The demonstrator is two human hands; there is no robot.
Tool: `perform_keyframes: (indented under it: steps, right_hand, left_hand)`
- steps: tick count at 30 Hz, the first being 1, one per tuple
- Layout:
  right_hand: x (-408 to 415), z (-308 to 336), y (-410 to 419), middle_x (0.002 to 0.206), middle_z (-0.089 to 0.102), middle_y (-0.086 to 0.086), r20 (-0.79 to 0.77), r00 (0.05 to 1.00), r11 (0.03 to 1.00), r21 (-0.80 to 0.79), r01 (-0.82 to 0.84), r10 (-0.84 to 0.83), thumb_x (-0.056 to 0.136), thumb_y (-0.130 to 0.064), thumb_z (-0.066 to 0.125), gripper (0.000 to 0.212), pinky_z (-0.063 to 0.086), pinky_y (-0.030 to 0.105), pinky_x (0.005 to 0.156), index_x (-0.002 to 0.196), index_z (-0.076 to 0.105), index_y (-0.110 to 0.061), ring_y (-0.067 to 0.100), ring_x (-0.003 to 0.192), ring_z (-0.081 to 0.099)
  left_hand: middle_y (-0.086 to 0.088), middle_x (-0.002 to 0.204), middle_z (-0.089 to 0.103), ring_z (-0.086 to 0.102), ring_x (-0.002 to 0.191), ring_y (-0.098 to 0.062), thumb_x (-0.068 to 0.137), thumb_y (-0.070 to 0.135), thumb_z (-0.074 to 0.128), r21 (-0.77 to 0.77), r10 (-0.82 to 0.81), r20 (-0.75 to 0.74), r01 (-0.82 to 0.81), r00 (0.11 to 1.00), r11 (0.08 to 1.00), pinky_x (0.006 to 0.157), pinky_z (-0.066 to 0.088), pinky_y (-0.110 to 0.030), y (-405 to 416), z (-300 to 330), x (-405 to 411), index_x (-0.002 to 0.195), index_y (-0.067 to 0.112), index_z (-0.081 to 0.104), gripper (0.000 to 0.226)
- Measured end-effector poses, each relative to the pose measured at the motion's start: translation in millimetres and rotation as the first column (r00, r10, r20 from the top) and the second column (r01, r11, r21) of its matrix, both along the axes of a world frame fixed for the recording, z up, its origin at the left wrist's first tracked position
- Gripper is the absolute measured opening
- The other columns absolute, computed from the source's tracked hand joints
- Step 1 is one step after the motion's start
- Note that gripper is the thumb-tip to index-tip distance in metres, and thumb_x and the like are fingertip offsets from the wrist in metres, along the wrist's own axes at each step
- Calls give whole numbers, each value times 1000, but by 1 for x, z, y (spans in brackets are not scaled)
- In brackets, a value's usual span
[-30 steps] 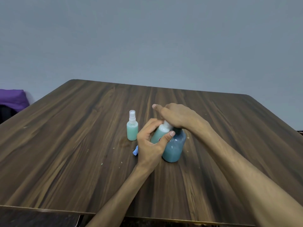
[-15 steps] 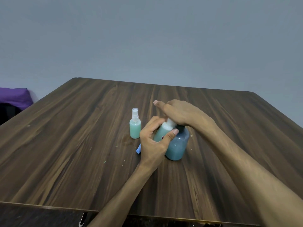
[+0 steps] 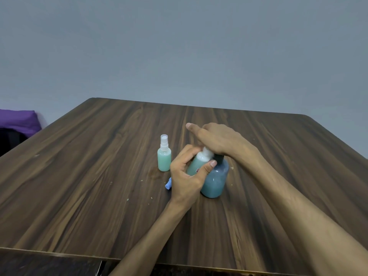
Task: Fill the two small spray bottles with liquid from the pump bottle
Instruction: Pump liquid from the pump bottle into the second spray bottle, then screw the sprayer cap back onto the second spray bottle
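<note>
Pump bottle (image 3: 214, 181) stands mid-table (image 3: 99, 176), its black head hidden under the right hand (image 3: 220, 141), whose fingers lie flat. Left hand (image 3: 184, 179) grips a tilted spray bottle (image 3: 197, 163), mouth hidden. Second spray bottle (image 3: 164, 156) stands capped beside; a blue bit (image 3: 168, 185) peeks out.

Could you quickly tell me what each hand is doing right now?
Left hand: grips the tilted small spray bottle.
Right hand: fingers straight, pressing the pump bottle.
</note>
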State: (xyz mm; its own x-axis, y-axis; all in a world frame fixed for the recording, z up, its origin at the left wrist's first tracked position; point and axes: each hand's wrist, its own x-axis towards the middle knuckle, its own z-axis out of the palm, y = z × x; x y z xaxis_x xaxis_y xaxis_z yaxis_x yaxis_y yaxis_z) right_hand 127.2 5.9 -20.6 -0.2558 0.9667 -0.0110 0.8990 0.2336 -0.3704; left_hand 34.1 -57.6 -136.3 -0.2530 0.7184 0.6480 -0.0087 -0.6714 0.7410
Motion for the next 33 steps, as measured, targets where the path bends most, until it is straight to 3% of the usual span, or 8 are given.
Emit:
perform_keyframes:
  steps: [4,8,12,17,23,29,33]
  right_hand:
    - [2,-4,-1,92,69,0,11,1000,1000,-17,17,-16,101,-77,26,69,48,43,82,86,62,-21,26,93,66]
    - [4,-1,-2,83,72,-3,-280,959,998,26,54,-45,96,-81,33,80,52,44,83,87,64,-8,22,82,67]
    - [4,-2,-6,75,63,2,-539,842,989,124,82,-3,95,-76,41,83,51,41,77,98,63,4,24,73,60]
    - [11,-14,-8,70,55,2,-782,622,971,167,173,23,97,-59,58,66,46,39,70,89,57,7,15,66,50]
    - [25,-32,-22,69,64,-3,-872,476,955,230,188,116,98,-32,64,35,48,35,71,77,62,-5,10,67,57]
    - [46,-47,-50,76,68,7,-897,405,907,308,286,177,93,-16,64,14,47,32,66,81,67,-8,15,69,58]
    - [58,-55,-74,74,64,7,-896,380,858,370,357,229,91,-12,64,11,45,33,63,81,66,-9,21,68,55]
  left_hand:
    - [-5,90,70,67,88,-19,83,0,79,0,-6,4,6,1000,1000,83,54,-33,0,0,1,95,3,73,14]
    - [-7,98,73,70,96,-23,83,1,80,10,0,10,0,1000,1000,88,55,-34,-2,0,1,102,7,75,21]
    - [-10,103,74,71,101,-29,83,3,80,33,17,9,-17,1000,999,91,57,-37,-1,1,-1,108,4,75,25]
    - [-12,104,74,71,102,-30,83,1,79,31,17,10,-18,1000,999,91,56,-37,-1,2,-1,109,0,75,26]
    - [-13,106,74,71,104,-32,85,9,80,18,-7,38,6,999,1000,92,58,-41,-1,2,-1,111,0,74,29]
    - [-20,107,73,69,105,-41,86,8,79,-9,-41,127,42,991,999,95,57,-50,1,0,-2,111,-2,74,28]
    - [-24,104,73,69,101,-43,87,12,78,-42,-40,187,48,982,998,92,56,-47,1,0,-2,108,-6,72,29]
